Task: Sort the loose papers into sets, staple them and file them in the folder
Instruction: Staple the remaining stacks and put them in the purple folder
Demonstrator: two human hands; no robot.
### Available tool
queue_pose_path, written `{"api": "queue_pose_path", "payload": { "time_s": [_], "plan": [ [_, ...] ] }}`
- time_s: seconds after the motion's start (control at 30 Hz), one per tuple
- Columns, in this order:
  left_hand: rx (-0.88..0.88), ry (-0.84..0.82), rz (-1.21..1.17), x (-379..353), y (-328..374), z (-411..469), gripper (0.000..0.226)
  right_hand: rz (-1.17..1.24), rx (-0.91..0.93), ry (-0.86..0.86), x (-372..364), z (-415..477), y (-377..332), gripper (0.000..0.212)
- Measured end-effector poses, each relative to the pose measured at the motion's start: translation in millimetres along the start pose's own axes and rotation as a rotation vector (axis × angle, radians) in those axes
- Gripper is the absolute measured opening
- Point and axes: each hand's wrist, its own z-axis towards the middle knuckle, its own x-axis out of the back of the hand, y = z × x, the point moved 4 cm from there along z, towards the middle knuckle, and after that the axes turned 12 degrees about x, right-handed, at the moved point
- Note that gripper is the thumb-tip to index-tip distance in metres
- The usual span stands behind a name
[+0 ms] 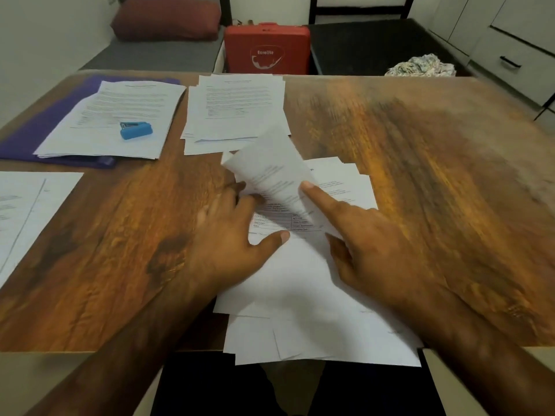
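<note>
A loose pile of white papers [303, 295] lies at the table's near edge and overhangs it. My right hand [369, 244] grips one curled sheet [270, 166] and lifts it off the pile, forefinger stretched along it. My left hand [228, 235] rests flat on the pile's left side with fingers spread. Farther back lies a second set of papers [237, 109]. At the far left a purple folder [45, 127] carries a third set [120, 106], with a blue stapler [135, 130] on top. Another sheet [27, 211] sits at the left edge.
The wooden table [420, 175] stretches bare to the right. Behind it stand a red case [267, 49], a bed with a maroon pillow [165, 19] and a crumpled cloth [420, 66].
</note>
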Motion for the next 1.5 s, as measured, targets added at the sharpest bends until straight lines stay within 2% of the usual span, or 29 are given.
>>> {"api": "queue_pose_path", "payload": {
  "time_s": [0.1, 0.17, 0.27, 0.3, 0.37, 0.5, 0.63, 0.73, 0.87, 0.97, 1.1, 1.2, 1.27, 1.33, 1.43, 1.5],
  "plan": [
    [0.109, -0.045, -0.495, 7, -8, 2, 0.057, 0.173, -0.04, -0.005, 0, -1, -6, 0.093],
    [0.201, -0.01, -0.593, 15, -17, 5, 0.058, 0.325, -0.072, 0.061, -4, -4, -4, 0.079],
    [0.325, 0.023, -0.785, 25, -25, 9, 0.069, 0.54, -0.125, 0.219, -5, -5, 0, 0.039],
    [0.366, 0.019, -0.882, 28, -24, 9, 0.071, 0.634, -0.194, 0.256, -5, -3, 0, 0.036],
    [0.422, 0.05, -0.923, 38, -23, 10, 0.066, 0.807, -0.35, 0.267, -8, 4, -5, 0.037],
    [0.526, 0.151, -0.639, 77, -33, 17, 0.055, 0.855, -0.526, 0.159, -25, 27, -12, 0.037],
    [0.557, 0.126, -0.242, 101, -55, 20, 0.059, 0.799, -0.571, -0.076, -45, 60, -27, 0.048],
    [0.589, 0.157, 0.0, 113, -78, 18, 0.068, 0.776, -0.532, -0.214, -56, 84, -46, 0.051],
    [0.683, 0.153, 0.177, 127, -105, 13, 0.067, 0.756, -0.435, -0.315, -69, 106, -74, 0.048],
    [0.665, 0.11, 0.403, 131, -120, 10, 0.059, 0.547, -0.344, -0.388, -75, 110, -85, 0.046],
    [0.623, 0.038, 0.617, 125, -124, 10, 0.06, 0.321, -0.357, -0.407, -67, 102, -76, 0.038],
    [0.531, 0.058, 0.62, 116, -108, 14, 0.062, 0.226, -0.362, -0.376, -56, 94, -67, 0.043],
    [0.454, 0.021, 0.475, 103, -90, 16, 0.056, 0.188, -0.384, -0.359, -48, 88, -59, 0.047],
    [0.405, -0.062, 0.362, 87, -75, 13, 0.064, 0.14, -0.399, -0.332, -39, 78, -48, 0.046],
    [0.322, -0.149, 0.393, 63, -67, 7, 0.076, 0.025, -0.411, -0.31, -27, 63, -24, 0.052],
    [0.302, -0.142, 0.4, 57, -69, 5, 0.078, -0.053, -0.444, -0.356, -26, 51, -11, 0.065]
  ]
}}
